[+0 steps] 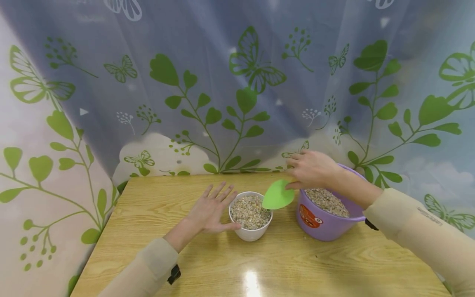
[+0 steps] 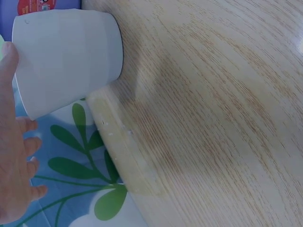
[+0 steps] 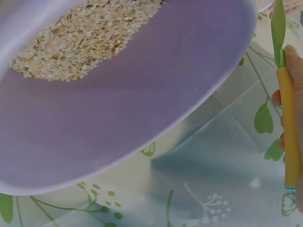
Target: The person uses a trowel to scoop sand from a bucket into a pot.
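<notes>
A white bowl (image 1: 250, 235) full of small pale, gravel-like bits (image 1: 249, 211) stands on the table. My left hand (image 1: 210, 212) lies against the bowl's left side, fingers spread and straight, with its thumb by the rim. In the left wrist view the thumb touches the bowl (image 2: 68, 59). My right hand (image 1: 313, 169) grips a toy shovel by its yellow handle (image 3: 289, 127). The shovel's green blade (image 1: 277, 195) is over the bowl's right edge, its tip at the rim. Whether the blade carries anything is hidden.
Right of the bowl stands a purple bucket (image 1: 328, 233), partly filled with the same pale bits (image 3: 90, 40); my right forearm passes over it. Behind the wooden table (image 1: 156, 194) hangs a curtain (image 1: 208, 82) printed with leaves and butterflies.
</notes>
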A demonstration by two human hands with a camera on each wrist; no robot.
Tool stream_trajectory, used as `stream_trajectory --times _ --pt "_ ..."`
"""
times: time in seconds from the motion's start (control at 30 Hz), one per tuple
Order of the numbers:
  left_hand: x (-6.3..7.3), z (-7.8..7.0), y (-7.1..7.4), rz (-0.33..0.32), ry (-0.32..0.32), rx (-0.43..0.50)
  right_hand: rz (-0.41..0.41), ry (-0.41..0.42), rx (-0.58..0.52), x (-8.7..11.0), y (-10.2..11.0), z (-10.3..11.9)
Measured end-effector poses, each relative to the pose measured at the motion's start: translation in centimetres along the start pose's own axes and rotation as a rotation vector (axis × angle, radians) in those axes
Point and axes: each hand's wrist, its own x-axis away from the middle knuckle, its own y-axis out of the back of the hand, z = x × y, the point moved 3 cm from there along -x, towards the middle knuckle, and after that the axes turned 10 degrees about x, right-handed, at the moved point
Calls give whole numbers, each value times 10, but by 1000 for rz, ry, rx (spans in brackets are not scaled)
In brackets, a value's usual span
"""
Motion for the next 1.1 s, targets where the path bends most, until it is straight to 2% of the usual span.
stream_trajectory --times 0.27,0.4,0.53,0.67,0.83,1.1 --pt "0 -1 0 -1 2 3 74 -102 -66 21 -8 -8" --pt "1 -1 0 9 9 15 74 -157 -104 32 -11 -10" --pt "1 -3 0 18 14 27 36 -204 -134 43 -14 -10" --pt "-1 -7 2 25 11 32 -38 -235 -134 54 -18 -11" --pt "-7 -15 5 2 -14 28 -125 -268 -120 67 -22 -13" --pt "-24 -30 14 -28 -51 36 -138 -340 -145 90 -22 -20"
